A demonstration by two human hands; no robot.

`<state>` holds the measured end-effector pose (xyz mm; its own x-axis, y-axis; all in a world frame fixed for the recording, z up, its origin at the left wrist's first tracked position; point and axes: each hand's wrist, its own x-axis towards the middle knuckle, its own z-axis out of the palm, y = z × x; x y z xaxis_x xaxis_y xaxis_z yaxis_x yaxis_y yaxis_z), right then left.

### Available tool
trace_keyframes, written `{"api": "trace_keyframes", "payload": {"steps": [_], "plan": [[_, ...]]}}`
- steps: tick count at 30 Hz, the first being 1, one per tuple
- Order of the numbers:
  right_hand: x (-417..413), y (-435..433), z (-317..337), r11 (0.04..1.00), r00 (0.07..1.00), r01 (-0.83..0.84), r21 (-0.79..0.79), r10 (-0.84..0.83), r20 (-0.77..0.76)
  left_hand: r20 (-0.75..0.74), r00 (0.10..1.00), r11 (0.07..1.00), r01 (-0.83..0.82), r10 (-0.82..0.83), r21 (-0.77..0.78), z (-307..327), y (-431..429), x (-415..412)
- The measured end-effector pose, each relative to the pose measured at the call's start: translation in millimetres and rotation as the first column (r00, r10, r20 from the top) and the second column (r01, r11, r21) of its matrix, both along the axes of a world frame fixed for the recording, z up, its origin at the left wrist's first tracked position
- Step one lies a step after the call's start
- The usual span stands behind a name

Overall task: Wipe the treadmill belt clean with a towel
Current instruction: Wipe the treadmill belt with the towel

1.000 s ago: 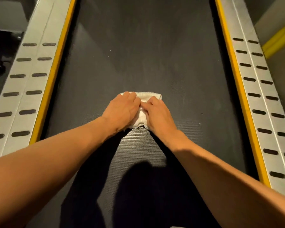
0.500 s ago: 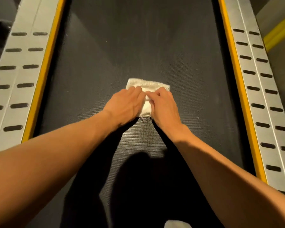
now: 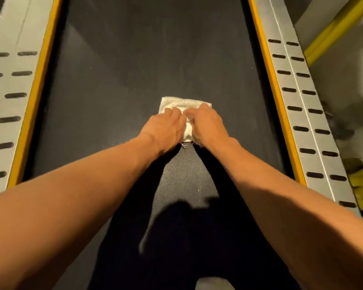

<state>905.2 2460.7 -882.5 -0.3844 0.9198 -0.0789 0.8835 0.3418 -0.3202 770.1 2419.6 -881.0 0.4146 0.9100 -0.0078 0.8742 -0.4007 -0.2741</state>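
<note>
A small folded white towel (image 3: 181, 102) lies flat on the dark textured treadmill belt (image 3: 147, 65), near its middle. My left hand (image 3: 162, 130) presses down on the towel's left half, fingers curled over it. My right hand (image 3: 210, 125) presses on the right half, touching the left hand. Both hands cover most of the towel; only its far edge and a strip between the hands show. A frayed thread hangs from the towel's near edge.
Yellow strips (image 3: 268, 80) line both sides of the belt. Grey metal side rails with dark slots run along the left (image 3: 11, 84) and the right (image 3: 298, 101). A yellow bar (image 3: 335, 28) stands at the far right. My shadow falls on the near belt.
Both hands have pushed the towel farther away along the belt, and a little to the right. More of the towel's far edge shows beyond my fingers.
</note>
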Motion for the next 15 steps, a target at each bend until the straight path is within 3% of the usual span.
{"api": "trace_keyframes", "payload": {"steps": [5,9,11,15], "plan": [[38,-47,-11,0.998,1.000,-0.021,0.053,0.022,-0.019,0.038,0.984,0.983,0.178,-0.177,-0.039,-12,-19,17],[45,-25,-2,0.999,0.998,0.050,0.006,-0.050,-0.039,0.167,0.986,0.994,0.042,-0.025,-0.102,-1,-10,32],[43,-16,4,0.997,0.997,0.072,-0.003,-0.072,-0.035,0.134,0.991,0.994,-0.008,0.023,-0.109,2,1,40],[60,-41,-6,0.996,0.996,0.081,0.027,-0.082,0.022,0.091,0.987,0.984,0.142,-0.133,-0.106,-3,-7,50]]}}
